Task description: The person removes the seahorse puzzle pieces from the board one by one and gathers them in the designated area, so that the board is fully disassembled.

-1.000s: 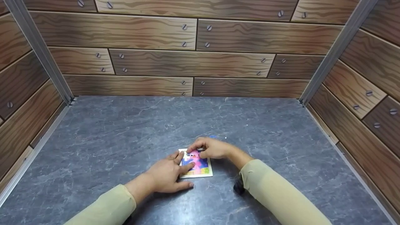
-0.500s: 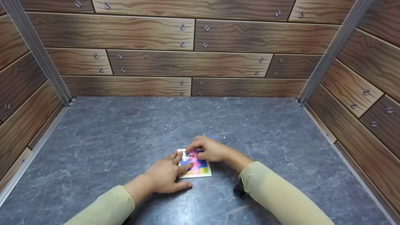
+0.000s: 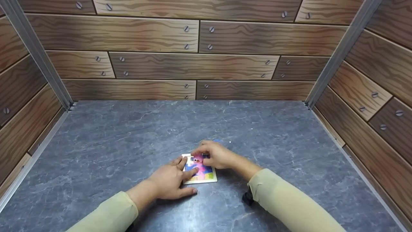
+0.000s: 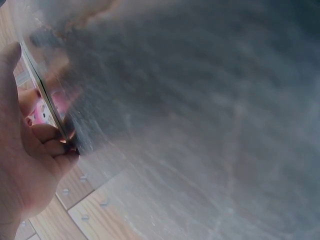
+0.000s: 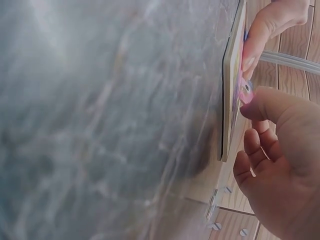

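A small jigsaw puzzle board (image 3: 210,181) with a pale frame lies flat on the table, its picture showing a pink character on blue. My left hand (image 3: 169,180) rests over its left side, fingers spread, index fingertip pressing on the picture and thumb on the table by the near edge. At the upper part, my right hand (image 3: 219,155) pinches a pink puzzle piece (image 5: 246,94) with a printed eye between thumb and index finger. In the right wrist view this piece stands tilted up at the board's face. The right fingers hide the board's upper right corner.
Just behind my right hand lies a small blue thing (image 3: 217,140), partly covered by it, with a tiny white speck (image 3: 230,142) close by. Wood-patterned walls (image 3: 154,64) with metal corner posts enclose the grey marbled table (image 3: 128,129) at the back and sides.
The head view has shifted slightly. Both hands keep nearly the same place on the puzzle, the right fingers still pinching the pink piece.
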Demonstrator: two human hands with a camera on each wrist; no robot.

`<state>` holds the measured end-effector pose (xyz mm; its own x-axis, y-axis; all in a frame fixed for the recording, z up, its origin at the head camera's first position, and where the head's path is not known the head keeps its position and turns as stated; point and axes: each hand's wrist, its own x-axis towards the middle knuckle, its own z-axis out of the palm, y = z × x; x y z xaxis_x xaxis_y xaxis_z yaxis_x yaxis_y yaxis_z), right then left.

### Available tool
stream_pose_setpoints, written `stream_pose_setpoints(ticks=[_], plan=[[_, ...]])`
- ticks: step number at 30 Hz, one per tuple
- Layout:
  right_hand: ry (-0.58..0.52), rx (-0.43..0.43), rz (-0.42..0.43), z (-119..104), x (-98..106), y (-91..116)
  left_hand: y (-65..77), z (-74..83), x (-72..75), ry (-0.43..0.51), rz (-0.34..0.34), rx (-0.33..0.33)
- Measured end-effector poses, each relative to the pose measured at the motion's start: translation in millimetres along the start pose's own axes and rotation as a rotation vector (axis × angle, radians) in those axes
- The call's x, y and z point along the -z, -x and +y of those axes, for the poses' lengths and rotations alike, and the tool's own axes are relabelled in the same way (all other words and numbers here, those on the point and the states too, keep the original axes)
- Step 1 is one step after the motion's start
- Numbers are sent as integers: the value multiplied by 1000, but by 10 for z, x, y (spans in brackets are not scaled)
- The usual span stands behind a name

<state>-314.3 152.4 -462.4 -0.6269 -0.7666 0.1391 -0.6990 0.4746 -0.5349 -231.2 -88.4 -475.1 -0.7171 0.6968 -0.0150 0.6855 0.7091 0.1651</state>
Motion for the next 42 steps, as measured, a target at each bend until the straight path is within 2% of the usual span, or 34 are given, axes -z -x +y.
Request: stream_pose_setpoints(ticks=[9, 15, 20, 26, 33, 42], plan=[[-167, -92, 59, 42, 39, 17, 4, -6, 12, 27, -16, 11], [-241, -116, 114, 86, 108, 54, 0, -2, 14, 13, -16, 16], [-244, -115, 156, 149, 204, 113, 3, -8, 10, 16, -20, 24], [-252, -163, 190, 235, 336, 206, 5, -8, 23, 24, -29, 29], [-204, -187, 220, 385, 512, 352, -5, -15, 15, 21, -33, 21], [-226, -228, 262, 610, 585, 498, -8, -10, 7, 15, -28, 15]])
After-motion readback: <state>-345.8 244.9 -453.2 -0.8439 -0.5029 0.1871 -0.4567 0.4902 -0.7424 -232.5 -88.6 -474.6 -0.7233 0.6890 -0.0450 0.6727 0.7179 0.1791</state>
